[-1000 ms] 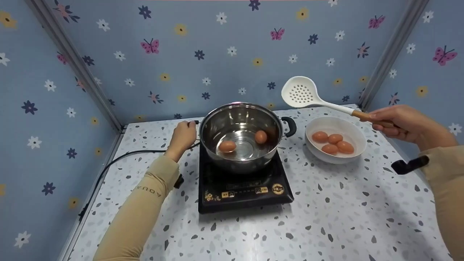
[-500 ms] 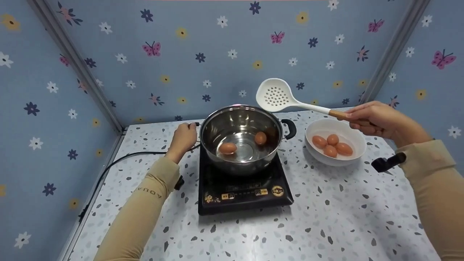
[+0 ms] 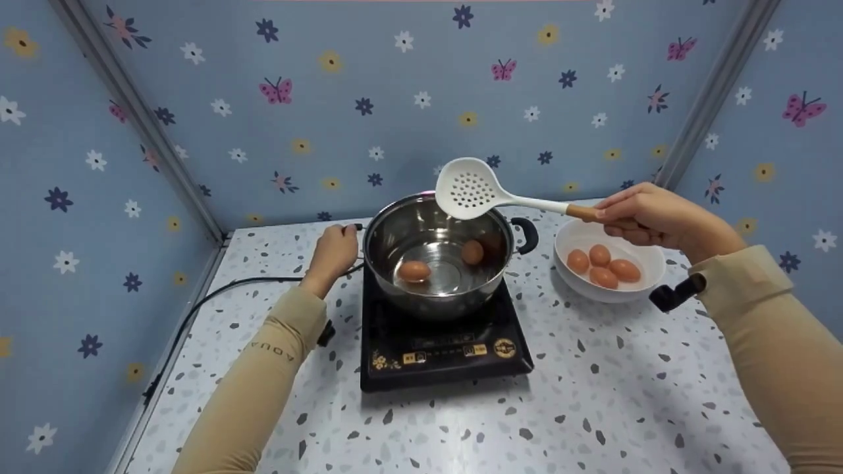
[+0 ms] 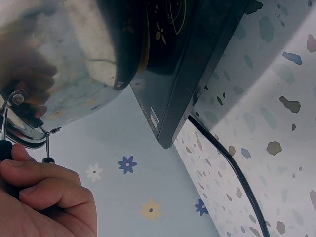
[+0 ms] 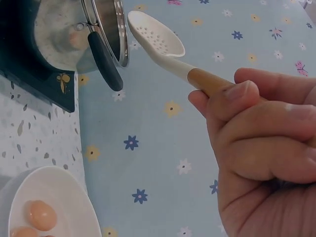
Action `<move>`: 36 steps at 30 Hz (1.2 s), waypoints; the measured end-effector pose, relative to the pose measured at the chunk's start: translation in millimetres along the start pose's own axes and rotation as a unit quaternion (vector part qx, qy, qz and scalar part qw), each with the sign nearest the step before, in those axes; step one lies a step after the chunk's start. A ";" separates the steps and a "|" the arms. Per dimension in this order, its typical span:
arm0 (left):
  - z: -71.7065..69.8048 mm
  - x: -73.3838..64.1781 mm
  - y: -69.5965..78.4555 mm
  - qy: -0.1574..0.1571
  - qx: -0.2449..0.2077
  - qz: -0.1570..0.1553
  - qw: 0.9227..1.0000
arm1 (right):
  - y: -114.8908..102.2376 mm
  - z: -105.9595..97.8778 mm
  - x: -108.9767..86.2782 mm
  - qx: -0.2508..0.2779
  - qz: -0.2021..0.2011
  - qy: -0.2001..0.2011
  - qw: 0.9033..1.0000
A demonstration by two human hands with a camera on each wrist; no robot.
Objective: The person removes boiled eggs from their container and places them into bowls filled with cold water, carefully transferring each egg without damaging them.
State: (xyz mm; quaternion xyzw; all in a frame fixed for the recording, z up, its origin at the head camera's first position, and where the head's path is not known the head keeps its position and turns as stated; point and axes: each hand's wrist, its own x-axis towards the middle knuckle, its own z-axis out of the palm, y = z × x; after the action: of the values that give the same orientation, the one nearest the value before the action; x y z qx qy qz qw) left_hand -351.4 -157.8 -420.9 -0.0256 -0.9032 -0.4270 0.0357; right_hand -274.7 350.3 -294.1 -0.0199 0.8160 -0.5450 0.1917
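Observation:
A steel pot (image 3: pixel 435 304) with two brown eggs inside, one egg (image 3: pixel 414 271) at the left and another egg (image 3: pixel 472 252) at the right, stands on a black induction cooker (image 3: pixel 444 368). My left hand (image 3: pixel 334 253) grips the pot's left handle; in the left wrist view its fingers (image 4: pixel 54 185) curl round that black handle. With my right hand (image 3: pixel 665 220) I hold a white slotted skimmer (image 3: pixel 469 187) by its wooden handle (image 5: pixel 210 83). The skimmer's head hangs above the pot's back rim and carries nothing.
To the pot's right, below my right hand, sits a white bowl (image 3: pixel 596 294) holding several brown eggs (image 3: pixel 624 270). The pot's right handle (image 3: pixel 527 235) sticks out towards it. A black cable (image 3: pixel 247 280) runs left from the cooker. Patterned blue walls (image 3: pixel 408 79) enclose the speckled table (image 3: pixel 593 408).
My right hand has moved left with the skimmer, bringing its head from near the bowl to above the pot and slightly lower. My left hand keeps its place on the handle.

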 end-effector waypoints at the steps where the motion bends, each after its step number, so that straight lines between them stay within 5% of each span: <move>1: 0.0 -0.2 0.3 0.001 0.001 0.000 1.000 | -1.0 2.0 1.2 -0.001 0.001 0.003 1.000; 36: -0.4 0.6 0.0 0.005 0.005 0.000 1.000 | -21.3 56.7 35.3 -0.142 0.024 -0.033 0.989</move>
State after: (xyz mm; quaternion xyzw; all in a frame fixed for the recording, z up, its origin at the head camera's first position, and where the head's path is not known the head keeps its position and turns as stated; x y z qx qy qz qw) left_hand -352.0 -158.1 -420.6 -0.0238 -0.9050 -0.4228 0.0401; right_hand -292.2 283.1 -304.1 -0.0449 0.8786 -0.4178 0.2271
